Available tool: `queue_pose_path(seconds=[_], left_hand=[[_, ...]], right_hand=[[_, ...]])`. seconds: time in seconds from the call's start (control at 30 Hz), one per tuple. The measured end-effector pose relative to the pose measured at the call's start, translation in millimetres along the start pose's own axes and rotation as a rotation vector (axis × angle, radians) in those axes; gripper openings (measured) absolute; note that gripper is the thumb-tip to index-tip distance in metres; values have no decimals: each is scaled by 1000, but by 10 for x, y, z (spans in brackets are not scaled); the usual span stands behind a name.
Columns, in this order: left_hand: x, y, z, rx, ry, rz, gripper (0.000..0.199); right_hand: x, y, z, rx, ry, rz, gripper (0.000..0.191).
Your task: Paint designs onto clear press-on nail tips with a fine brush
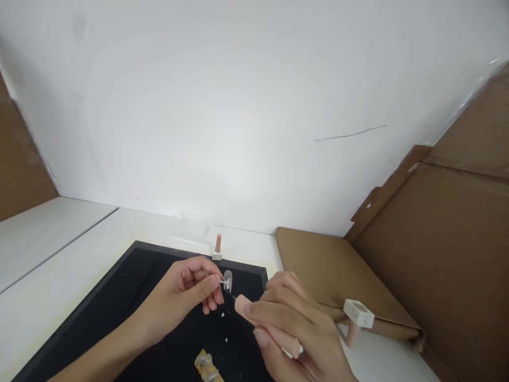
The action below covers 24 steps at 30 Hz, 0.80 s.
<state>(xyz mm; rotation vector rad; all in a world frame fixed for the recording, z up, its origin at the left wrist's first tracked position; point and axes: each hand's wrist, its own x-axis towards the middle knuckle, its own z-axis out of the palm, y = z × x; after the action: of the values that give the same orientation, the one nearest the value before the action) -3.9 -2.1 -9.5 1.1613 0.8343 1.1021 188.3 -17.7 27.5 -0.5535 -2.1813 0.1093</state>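
My left hand [194, 284] pinches a thin stem carrying a small clear oval piece [228, 281], held above the black mat [159, 260]. My right hand [296, 323] is wrapped round a pale pink cylindrical handle [268, 326], which looks like a nail polish brush cap. Its thin dark tip points up and left, close to the lower edge of the clear piece; whether they touch I cannot tell. Below the hands, a yellowish strip [209, 366] with clear lumps on it lies on the mat, partly cut off by the frame.
A small white block with a pink post [218, 243], like a nail polish bottle, stands at the mat's back edge. A similar white block [359, 313] sits atop a pink cylinder at the right, beside a flat cardboard box [318, 260]. White wall behind; cardboard panels [457, 254] at the sides.
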Motion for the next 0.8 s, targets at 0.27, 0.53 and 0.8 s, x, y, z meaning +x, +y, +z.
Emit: queue_pose_path(seconds=[0.27,0.53,0.8], left_hand=[[19,-15,-4,-8,-6,-7,35],[-1,-24,-12,-3,-15,2,32],[13,-11,0,-10,-20,-2,33]], right_hand=[[-47,-18,-20,7,5,-25,26],[-23,-29,-11,5,34,-16,28],[-19,-21,-14,-23,61,-6,25]])
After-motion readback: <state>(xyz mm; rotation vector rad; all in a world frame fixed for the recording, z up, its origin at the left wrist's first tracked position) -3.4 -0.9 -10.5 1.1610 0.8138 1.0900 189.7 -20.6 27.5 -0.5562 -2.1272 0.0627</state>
